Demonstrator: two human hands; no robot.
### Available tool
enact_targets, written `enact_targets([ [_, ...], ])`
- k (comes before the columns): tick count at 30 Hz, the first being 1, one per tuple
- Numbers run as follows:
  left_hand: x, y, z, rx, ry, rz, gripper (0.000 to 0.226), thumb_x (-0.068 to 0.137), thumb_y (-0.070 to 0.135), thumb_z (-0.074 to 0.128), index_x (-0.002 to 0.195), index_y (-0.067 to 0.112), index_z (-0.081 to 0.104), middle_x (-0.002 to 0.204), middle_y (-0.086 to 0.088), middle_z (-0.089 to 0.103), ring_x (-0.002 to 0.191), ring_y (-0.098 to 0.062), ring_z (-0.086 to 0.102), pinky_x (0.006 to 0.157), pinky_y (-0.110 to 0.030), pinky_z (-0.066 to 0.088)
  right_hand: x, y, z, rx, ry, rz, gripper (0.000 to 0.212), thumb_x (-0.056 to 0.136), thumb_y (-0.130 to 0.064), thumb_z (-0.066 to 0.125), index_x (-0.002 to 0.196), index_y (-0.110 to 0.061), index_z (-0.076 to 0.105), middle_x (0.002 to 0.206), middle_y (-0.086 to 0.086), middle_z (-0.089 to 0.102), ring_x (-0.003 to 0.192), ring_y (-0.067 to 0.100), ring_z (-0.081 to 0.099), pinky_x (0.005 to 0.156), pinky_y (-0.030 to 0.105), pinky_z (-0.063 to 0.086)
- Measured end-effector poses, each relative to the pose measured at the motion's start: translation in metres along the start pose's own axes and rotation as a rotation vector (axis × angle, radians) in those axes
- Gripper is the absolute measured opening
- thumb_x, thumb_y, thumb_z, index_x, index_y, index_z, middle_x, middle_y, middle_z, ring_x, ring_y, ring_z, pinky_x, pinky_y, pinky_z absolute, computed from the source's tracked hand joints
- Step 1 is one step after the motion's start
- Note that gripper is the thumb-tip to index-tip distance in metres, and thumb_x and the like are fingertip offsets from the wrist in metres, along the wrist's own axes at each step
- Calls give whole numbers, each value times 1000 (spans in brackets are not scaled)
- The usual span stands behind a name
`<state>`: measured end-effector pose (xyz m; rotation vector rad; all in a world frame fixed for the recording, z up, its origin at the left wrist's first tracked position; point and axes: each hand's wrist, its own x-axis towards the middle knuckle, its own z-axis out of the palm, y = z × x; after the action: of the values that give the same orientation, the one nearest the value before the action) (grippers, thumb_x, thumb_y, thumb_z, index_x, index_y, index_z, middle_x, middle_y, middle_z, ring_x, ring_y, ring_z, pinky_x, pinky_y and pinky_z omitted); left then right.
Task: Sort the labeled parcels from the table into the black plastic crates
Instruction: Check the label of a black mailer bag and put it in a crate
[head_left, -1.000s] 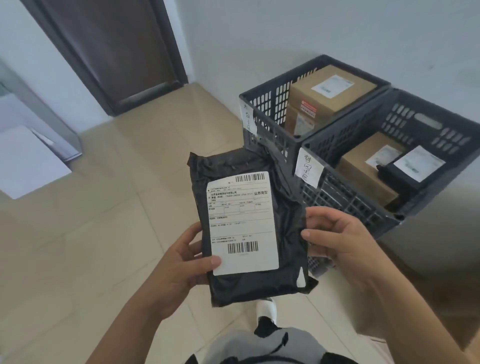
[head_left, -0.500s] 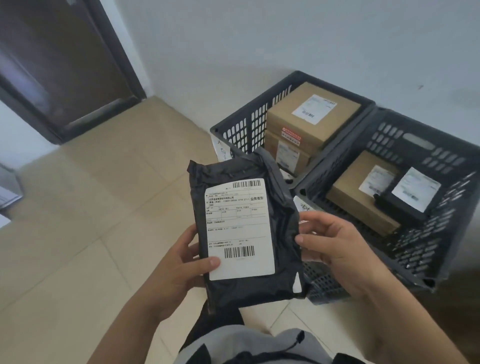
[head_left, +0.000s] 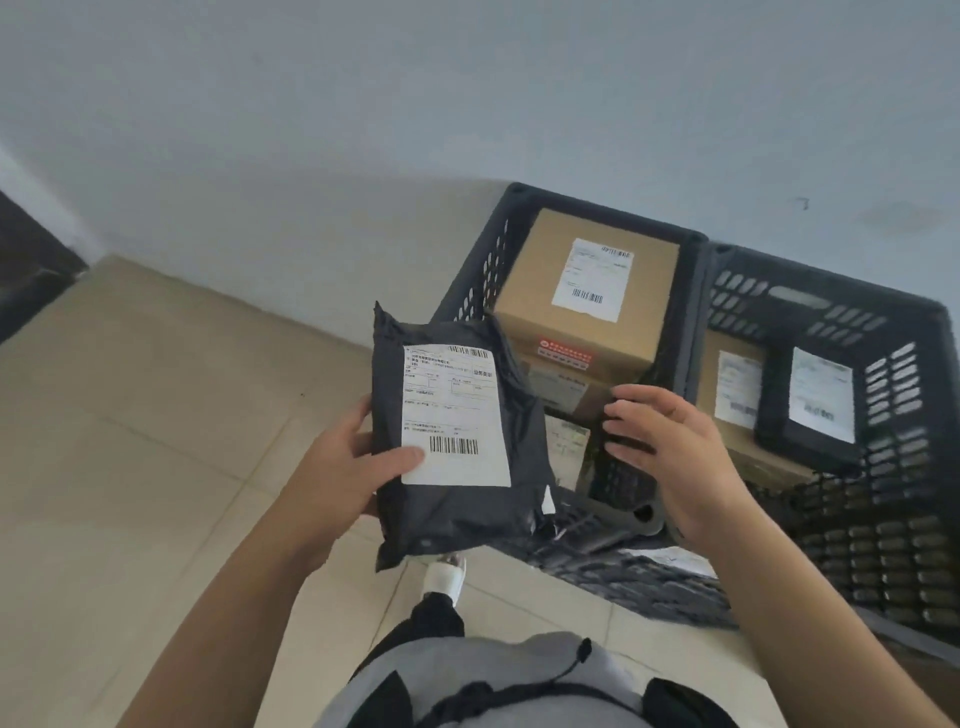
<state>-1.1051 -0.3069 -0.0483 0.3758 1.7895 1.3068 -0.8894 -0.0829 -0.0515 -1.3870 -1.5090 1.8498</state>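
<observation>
The left hand (head_left: 340, 467) grips a black plastic mailer bag (head_left: 457, 441) just left of the left black slatted crate (head_left: 467, 291); the right hand (head_left: 670, 447) hovers open-fingered above that crate.

1. White shipping label (head_left: 454, 413) on black poly parcel (head_left: 457, 441): barcodes and printed lines, too blurred to read.
2. Red sticker (head_left: 565, 351) on cardboard box (head_left: 587, 291): unreadable.
3. Labels elsewhere: illegible.
</observation>
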Motion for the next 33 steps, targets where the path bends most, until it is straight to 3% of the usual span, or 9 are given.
enact_targets([
  [4,49,20,-25,243,-32,117,80,97,17,69,135,74,28,111,31,73,98,0,73,66,-16,60,39,10,8,-346,369,-111,22,101,-27,66,124,-29,66,124,-9,66,113,8,60,109,43,48],
  [7,82,38,-22,536,-166,174,55,103,23,59,128,70,44,125,33,59,94,-1,67,62,-17,55,61,35,2,-723,473,-29,55,101,-35,63,151,-27,43,163,8,33,150,32,28,120,57,28],
  [10,121,39,-4,708,-283,152,36,107,24,49,120,57,56,127,16,61,58,-1,59,45,-14,38,73,61,3,-997,429,122,79,100,-42,60,163,-28,13,172,14,7,159,37,3,124,64,17],
  [12,147,37,11,732,-362,106,34,109,22,46,123,50,57,141,11,57,52,-1,50,47,-13,37,77,72,6,-1051,452,118,84,100,-44,59,164,-28,6,172,17,8,159,38,4,122,64,20],
  [17,198,23,43,710,-519,-192,37,106,15,50,126,41,67,156,3,46,126,-21,51,101,-35,47,80,73,4,-948,516,110,79,98,-37,60,161,-33,12,167,16,22,155,40,17,120,65,28],
  [21,215,4,62,618,-528,-403,39,104,3,51,117,35,70,144,0,49,102,-20,60,54,-27,58,80,72,5,-916,534,113,79,97,-36,61,160,-31,14,165,16,28,152,40,23,118,66,32],
  [27,251,-35,84,665,-340,-395,50,102,-14,33,118,20,66,132,-5,52,83,-12,60,54,-20,56,81,67,9,-947,527,139,86,95,-43,63,161,-30,10,163,18,29,150,41,28,116,63,36],
  [31,274,-65,94,755,-306,-400,46,101,-13,28,111,15,63,142,-17,53,119,-36,61,100,-45,57,82,66,10,-949,514,161,91,93,-48,63,161,-32,5,164,17,27,150,41,29,115,62,38],
  [33,283,-76,99,790,-277,-378,38,103,-9,35,121,9,63,144,-22,55,129,-40,56,108,-43,51,83,67,9,-956,510,166,93,93,-50,63,161,-32,3,164,18,27,150,41,30,116,62,37],
])
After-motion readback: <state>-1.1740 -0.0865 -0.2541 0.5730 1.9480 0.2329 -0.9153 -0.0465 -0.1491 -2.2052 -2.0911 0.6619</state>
